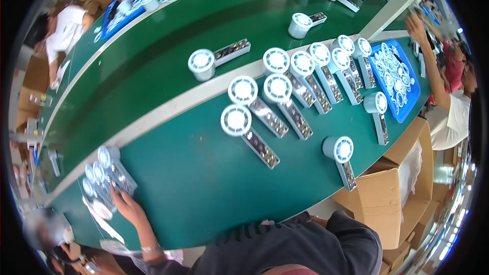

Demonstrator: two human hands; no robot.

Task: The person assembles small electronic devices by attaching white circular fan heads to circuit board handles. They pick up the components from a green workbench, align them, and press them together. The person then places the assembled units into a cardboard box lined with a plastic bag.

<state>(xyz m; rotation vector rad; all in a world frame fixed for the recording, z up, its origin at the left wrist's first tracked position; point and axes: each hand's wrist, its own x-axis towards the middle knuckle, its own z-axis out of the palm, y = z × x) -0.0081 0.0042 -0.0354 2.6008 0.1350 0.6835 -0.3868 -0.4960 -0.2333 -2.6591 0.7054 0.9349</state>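
Note:
My left hand (128, 209) reaches to the left end of the green table. Its fingers are stretched out against the silver handles of a tight group of white round-headed devices (104, 158), which look like handheld fans. My right hand is mostly hidden by my dark shirt; only a small bit of skin (267, 222) shows at the table's near edge, so its fingers cannot be made out. In front of me, several more of these fans (236, 120) lie in slanting rows, heads away from me and handles toward me. One fan (339, 148) lies apart, near the front edge.
A pale rail (168, 110) divides the table from a green belt (153, 66) carrying more fans. A blue tray (408, 103) of white rings sits at the right end. Below it stands an open cardboard box (377, 198). Other people work at the left and right.

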